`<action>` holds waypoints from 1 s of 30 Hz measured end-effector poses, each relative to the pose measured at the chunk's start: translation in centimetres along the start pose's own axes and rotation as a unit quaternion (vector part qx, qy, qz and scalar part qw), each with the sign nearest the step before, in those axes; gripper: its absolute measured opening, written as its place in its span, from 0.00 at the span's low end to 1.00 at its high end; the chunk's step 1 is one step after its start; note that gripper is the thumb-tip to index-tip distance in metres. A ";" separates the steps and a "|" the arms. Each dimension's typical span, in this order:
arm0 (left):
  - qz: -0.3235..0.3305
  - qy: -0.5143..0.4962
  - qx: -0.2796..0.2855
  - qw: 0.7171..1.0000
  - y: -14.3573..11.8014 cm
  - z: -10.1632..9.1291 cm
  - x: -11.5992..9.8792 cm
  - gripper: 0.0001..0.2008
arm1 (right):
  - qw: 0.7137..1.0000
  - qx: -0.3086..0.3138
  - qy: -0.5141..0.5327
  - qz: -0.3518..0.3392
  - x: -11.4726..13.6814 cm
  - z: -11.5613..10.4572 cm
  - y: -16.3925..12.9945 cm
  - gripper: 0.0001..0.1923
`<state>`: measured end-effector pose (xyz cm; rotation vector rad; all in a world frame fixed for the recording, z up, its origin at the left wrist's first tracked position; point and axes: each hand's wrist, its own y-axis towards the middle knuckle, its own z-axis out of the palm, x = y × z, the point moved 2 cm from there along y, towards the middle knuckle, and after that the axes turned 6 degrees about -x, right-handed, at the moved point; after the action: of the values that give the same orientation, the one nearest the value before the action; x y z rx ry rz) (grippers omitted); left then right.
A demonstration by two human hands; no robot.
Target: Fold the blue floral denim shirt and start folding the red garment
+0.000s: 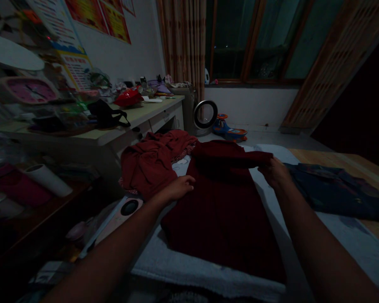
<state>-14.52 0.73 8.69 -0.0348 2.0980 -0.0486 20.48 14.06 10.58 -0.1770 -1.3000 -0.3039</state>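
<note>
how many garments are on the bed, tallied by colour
dark red garment, spread flat, left hand on it, right hand pinching its folded sleeve: 1
lighter red garment, crumpled at the left: 1
dark blue garment, at the right: 1
total: 3

dark red garment [221, 206], white towel [189, 265]

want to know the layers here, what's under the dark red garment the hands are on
The dark red garment lies flat on a white towel, which shows along its near and left edges. What the towel itself covers is hidden. The left hand presses its edge; the right hand grips the folded sleeve.
</note>
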 end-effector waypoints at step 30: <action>-0.024 -0.249 0.056 0.967 -1.2 7.9 -1.5 0.24 | 0.959 -0.162 0.221 0.072 2.2 -7.7 5.9 0.14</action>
<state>-6.91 -0.61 6.02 -0.0254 1.5886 -0.1706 29.90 17.05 10.96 -0.4536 -0.7835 -0.4051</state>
